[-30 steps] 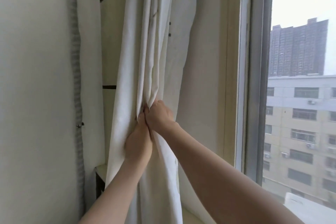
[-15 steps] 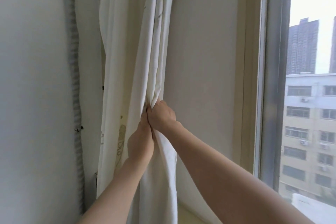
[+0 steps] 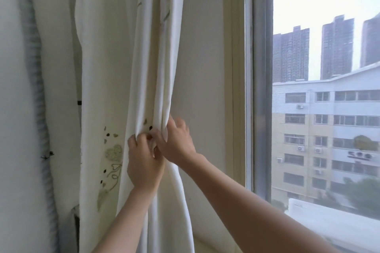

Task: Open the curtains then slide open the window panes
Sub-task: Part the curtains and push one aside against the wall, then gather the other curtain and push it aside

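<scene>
A white curtain (image 3: 107, 72) with green embroidered leaves hangs bunched at the left, against the wall corner. My left hand (image 3: 144, 162) grips a gathered fold of it at mid height. Right beside it, my right hand (image 3: 176, 141) holds the curtain's right edge, fingers partly spread over the cloth. The two hands touch. To the right stands the grey window frame (image 3: 261, 88), and the glass pane (image 3: 329, 109) is uncovered, showing buildings outside.
A grey ribbed hose (image 3: 39, 109) runs down the white wall at the left. A cream wall strip (image 3: 205, 68) lies between curtain and window frame. The window sill (image 3: 205, 242) is at the bottom. A dark furniture edge (image 3: 76, 230) shows low behind the curtain.
The curtain has been gathered further left into a tighter bunch. My hands stay clamped together on it; the right hand's fingers have loosened and spread. The view swung, showing more window.
</scene>
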